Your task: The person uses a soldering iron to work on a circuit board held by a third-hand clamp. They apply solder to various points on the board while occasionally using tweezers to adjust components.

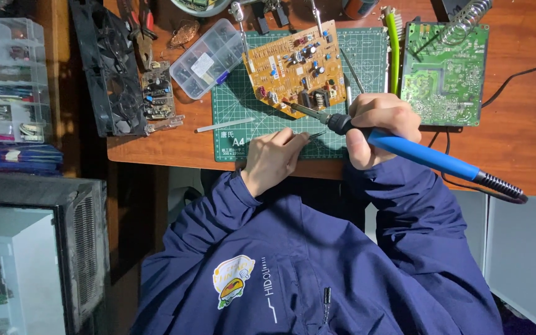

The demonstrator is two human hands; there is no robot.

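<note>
My right hand (381, 125) grips a blue-handled soldering iron (418, 153), its black tip lying at the lower edge of an orange circuit board (299, 67) propped on a green cutting mat (367, 53). My left hand (272, 156) rests at the mat's near edge and pinches thin tweezers (315, 134) that point toward the iron's tip. The iron's cord end sticks out to the right past my sleeve.
A green circuit board (445, 73) with a coiled iron stand (468, 17) lies at the right. A clear parts box (208, 58), a small power board (157, 92), a black fan frame (108, 68) and pliers (140, 28) sit left. Drawer organizers (8, 77) stand far left.
</note>
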